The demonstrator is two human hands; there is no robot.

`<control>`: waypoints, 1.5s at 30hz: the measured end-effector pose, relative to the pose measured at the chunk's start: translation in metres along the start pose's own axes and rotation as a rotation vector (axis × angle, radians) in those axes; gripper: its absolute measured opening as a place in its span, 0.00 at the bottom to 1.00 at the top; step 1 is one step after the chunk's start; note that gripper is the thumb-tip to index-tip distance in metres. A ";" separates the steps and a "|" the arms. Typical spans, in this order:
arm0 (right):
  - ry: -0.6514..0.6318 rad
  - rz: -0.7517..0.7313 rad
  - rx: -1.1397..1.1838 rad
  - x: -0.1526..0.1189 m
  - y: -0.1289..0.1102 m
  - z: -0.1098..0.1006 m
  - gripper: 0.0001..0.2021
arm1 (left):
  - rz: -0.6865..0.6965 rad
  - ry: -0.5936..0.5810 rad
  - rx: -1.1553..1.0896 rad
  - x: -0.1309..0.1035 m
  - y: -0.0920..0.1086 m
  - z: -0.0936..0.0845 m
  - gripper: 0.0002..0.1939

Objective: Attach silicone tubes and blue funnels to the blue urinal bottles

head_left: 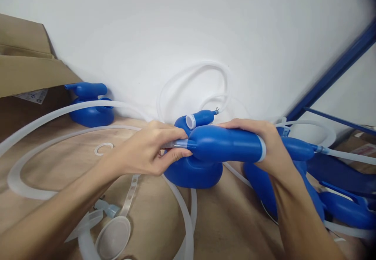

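A blue plastic urinal bottle [229, 142] is held level in front of me, its long neck running left to right. My left hand [149, 148] pinches a clear hose connector [178, 144] at the narrow blue tip, thumb below and fingers above. Around the wide end, with its white rim [262, 148], my right hand [258, 130] is wrapped, its fingers partly hidden behind the neck. The blue body [194, 174] shows below. Whether the connector is fully seated on the tip cannot be made out.
Other blue bottles stand at left [91, 111], behind, and at right [296, 148]. Translucent hoses [26, 191] loop across the brown surface. A white cap with strap [113, 236], a white ring [103, 148] and a cardboard box [26, 72] lie left; a blue metal frame [331, 72] rises right.
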State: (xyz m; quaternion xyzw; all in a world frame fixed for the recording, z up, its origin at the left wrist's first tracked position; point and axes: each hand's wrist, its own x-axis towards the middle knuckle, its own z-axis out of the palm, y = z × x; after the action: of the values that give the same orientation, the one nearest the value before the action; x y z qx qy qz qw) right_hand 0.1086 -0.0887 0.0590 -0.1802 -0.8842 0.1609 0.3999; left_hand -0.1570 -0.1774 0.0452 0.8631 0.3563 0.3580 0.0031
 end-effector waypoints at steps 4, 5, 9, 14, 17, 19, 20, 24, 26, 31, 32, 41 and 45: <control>0.040 0.071 0.075 0.002 -0.003 0.011 0.13 | 0.067 0.076 0.058 -0.001 0.009 -0.010 0.14; 0.050 0.088 0.071 0.002 -0.004 0.012 0.13 | 0.082 0.082 0.077 -0.002 0.011 -0.013 0.14; 0.040 0.074 0.059 0.002 -0.008 0.015 0.13 | 0.085 0.022 0.127 -0.003 0.015 -0.020 0.13; 0.031 0.041 -0.010 -0.002 -0.013 0.006 0.15 | 0.095 0.010 0.273 -0.005 0.015 -0.019 0.15; 0.080 -0.009 -0.045 -0.006 -0.021 -0.003 0.17 | 0.126 0.108 0.333 -0.003 0.013 -0.015 0.15; 0.136 -0.038 -0.056 -0.009 -0.025 -0.009 0.18 | 0.167 0.249 0.349 -0.001 0.013 -0.014 0.15; 0.168 -0.040 -0.069 -0.009 -0.024 -0.013 0.17 | 0.188 0.326 0.366 0.000 0.013 -0.014 0.17; 0.315 0.003 -0.146 -0.009 -0.004 -0.027 0.13 | 0.173 0.582 0.449 -0.001 0.023 -0.019 0.22; 0.382 0.020 -0.146 -0.009 0.011 -0.033 0.12 | 0.027 0.643 0.432 -0.003 0.027 -0.021 0.14; 0.411 0.024 -0.102 -0.007 0.021 -0.038 0.13 | -0.472 0.273 -0.092 -0.001 0.015 -0.018 0.24; 0.396 0.018 -0.101 -0.007 0.017 -0.036 0.13 | -0.526 0.214 -0.286 0.001 0.011 -0.016 0.26; 0.337 0.023 -0.043 -0.002 0.007 -0.025 0.12 | -0.387 0.329 -0.877 0.013 0.005 0.003 0.20; 0.311 0.003 -0.064 -0.001 0.009 -0.025 0.13 | -0.444 0.383 -0.855 0.013 0.010 0.006 0.19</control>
State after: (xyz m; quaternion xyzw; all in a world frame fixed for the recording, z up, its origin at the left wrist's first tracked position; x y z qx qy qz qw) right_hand 0.1300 -0.0780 0.0696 -0.2172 -0.8160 0.1034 0.5256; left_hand -0.1409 -0.1751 0.0516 0.6073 0.3469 0.6139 0.3660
